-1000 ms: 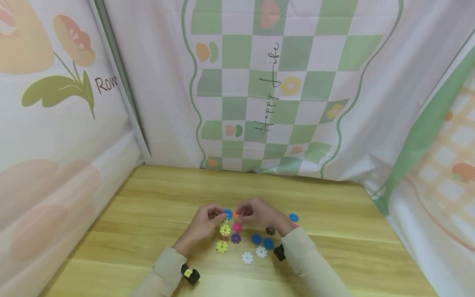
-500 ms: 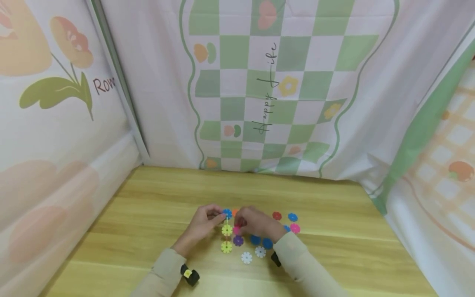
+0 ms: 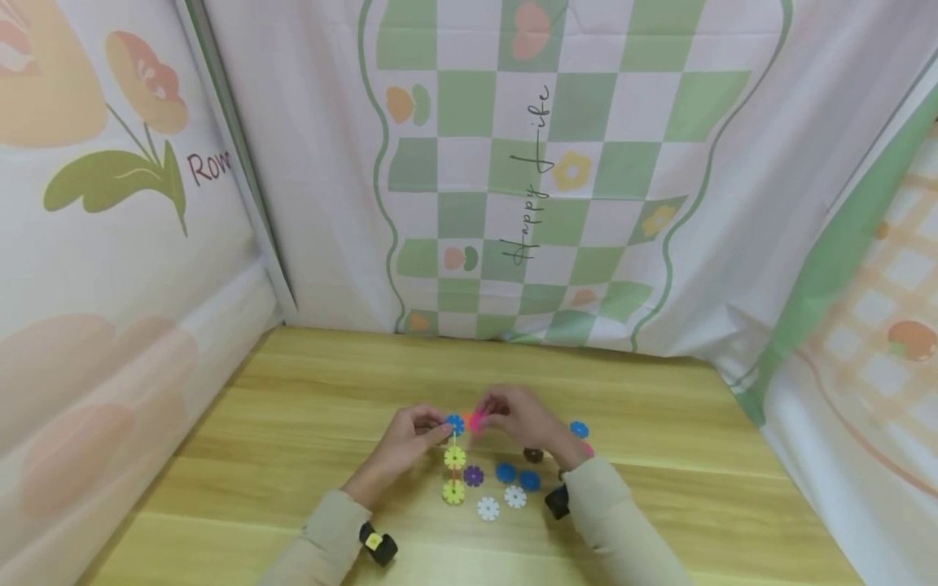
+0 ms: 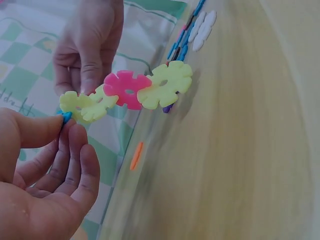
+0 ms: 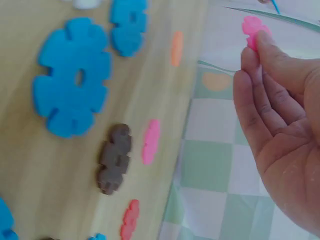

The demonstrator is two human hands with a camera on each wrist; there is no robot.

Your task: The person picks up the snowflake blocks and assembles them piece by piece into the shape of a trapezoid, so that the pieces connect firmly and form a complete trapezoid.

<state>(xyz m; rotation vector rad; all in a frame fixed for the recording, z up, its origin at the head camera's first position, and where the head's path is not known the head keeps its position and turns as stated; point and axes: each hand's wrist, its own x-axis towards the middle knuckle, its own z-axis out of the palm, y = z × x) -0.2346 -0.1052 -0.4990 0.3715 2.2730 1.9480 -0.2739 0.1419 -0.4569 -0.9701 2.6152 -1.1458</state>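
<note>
My left hand (image 3: 409, 440) pinches a blue flower disc (image 3: 455, 424) between thumb and fingertips. From it hangs a joined chain of discs; the left wrist view shows yellow discs (image 4: 167, 85) and a pink one (image 4: 126, 90) slotted together. My right hand (image 3: 522, 419) pinches a loose pink disc (image 3: 476, 422) by its edge, close to the right of the blue one. An orange disc (image 4: 136, 156) lies on the table beyond. In the right wrist view the right hand (image 5: 285, 110) holds the pink disc (image 5: 255, 31) between thumb and forefinger.
On the wooden table (image 3: 330, 374) lie a purple disc (image 3: 473, 475), white discs (image 3: 488, 509), blue discs (image 3: 529, 481) and a brown disc (image 3: 533, 455). Under my right forearm, partly covered, is another pink disc (image 3: 589, 448). A printed curtain (image 3: 330, 203) stands behind.
My right hand reached down to the pink disc beside the chain, picked it up and raised it next to the blue disc. The left hand and its chain shifted slightly right.
</note>
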